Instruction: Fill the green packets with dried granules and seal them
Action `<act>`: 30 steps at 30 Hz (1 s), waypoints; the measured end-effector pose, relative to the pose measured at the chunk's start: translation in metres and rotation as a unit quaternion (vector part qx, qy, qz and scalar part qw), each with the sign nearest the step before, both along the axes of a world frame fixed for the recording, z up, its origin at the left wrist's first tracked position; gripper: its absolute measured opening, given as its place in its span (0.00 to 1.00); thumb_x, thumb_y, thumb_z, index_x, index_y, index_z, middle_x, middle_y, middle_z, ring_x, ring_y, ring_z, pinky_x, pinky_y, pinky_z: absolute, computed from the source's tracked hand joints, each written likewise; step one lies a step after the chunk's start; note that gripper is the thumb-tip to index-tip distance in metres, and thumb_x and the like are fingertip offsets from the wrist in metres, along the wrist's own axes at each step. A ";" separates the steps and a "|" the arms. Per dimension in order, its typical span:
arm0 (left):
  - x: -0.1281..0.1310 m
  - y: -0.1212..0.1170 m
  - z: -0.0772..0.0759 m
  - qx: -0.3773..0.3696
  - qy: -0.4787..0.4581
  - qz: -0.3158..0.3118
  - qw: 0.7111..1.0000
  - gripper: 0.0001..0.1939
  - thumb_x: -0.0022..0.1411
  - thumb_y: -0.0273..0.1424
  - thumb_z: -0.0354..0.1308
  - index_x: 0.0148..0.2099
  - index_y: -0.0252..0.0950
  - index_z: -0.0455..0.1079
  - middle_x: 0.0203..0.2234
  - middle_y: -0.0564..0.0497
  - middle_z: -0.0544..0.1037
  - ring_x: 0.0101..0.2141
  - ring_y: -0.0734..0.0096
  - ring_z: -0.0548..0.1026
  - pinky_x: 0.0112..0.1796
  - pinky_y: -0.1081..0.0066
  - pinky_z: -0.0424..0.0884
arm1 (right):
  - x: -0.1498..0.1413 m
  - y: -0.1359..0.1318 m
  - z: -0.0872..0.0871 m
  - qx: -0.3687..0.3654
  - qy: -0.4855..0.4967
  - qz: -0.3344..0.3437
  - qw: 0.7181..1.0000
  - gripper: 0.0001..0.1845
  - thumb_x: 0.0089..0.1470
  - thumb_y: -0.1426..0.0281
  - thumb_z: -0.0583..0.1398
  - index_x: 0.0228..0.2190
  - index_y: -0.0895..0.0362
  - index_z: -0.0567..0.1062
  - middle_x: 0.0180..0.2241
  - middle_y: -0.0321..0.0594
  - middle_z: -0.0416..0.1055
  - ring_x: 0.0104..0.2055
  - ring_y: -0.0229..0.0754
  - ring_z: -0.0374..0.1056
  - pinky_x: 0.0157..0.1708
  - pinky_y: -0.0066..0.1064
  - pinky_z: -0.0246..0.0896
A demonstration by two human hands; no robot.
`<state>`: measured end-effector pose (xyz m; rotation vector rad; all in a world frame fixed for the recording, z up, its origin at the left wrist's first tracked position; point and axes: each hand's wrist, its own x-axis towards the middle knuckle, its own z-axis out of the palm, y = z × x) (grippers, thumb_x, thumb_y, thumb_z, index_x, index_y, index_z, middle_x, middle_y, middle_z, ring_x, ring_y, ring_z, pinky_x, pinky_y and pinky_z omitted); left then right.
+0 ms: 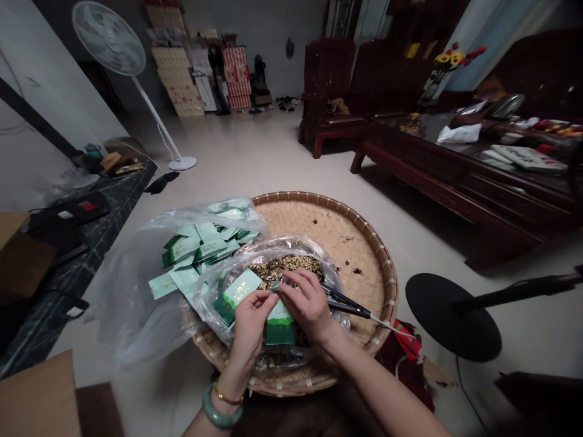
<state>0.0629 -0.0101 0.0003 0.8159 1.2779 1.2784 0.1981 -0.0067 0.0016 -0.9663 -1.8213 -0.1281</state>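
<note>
Over a round woven bamboo tray [387, 261], both my hands meet at the top edge of a small green packet [280, 328]. My left hand [250, 315] pinches its upper left corner between thumb and fingers. On the other corner, my right hand [307, 300] is closed with bent fingers. A black hair straightener [348, 303] with a white cord lies just beyond my right hand, its tip hidden. Another green packet [243, 288] rests beside my left hand. Beneath is an open clear plastic bag [328, 264] of dark and tan dried loose material [291, 264].
More green packets [207, 243] fill a large clear bag [132, 285] at the left. A black round stand base [453, 312] sits on the floor at right. Further off are a white fan [182, 162], a dark wooden table [423, 164] and stacked boxes [177, 73].
</note>
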 end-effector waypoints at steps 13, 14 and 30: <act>-0.030 0.008 -0.002 0.026 0.205 -0.217 0.954 0.16 0.51 0.40 0.60 0.34 0.33 0.80 0.25 0.48 0.82 0.24 0.66 0.77 0.26 0.71 0.74 | 0.030 -0.012 0.019 -0.184 0.067 0.090 0.976 0.06 0.55 0.75 0.57 0.28 0.55 0.70 0.25 0.38 0.69 0.31 0.41 0.63 0.30 0.32 0.61; -0.029 0.008 -0.002 0.024 0.193 -0.220 0.956 0.16 0.51 0.40 0.60 0.35 0.33 0.80 0.26 0.48 0.82 0.25 0.66 0.77 0.26 0.71 0.74 | 0.031 -0.014 0.018 -0.207 0.077 0.091 0.971 0.06 0.56 0.74 0.57 0.27 0.56 0.70 0.25 0.38 0.68 0.30 0.40 0.63 0.30 0.31 0.60; -0.029 0.004 -0.009 0.040 0.158 -0.226 0.960 0.16 0.51 0.37 0.61 0.40 0.33 0.79 0.33 0.47 0.83 0.26 0.66 0.79 0.31 0.67 0.78 | 0.041 -0.025 0.013 -0.308 0.170 0.060 0.934 0.07 0.55 0.69 0.60 0.26 0.57 0.74 0.25 0.37 0.70 0.30 0.39 0.64 0.31 0.29 0.60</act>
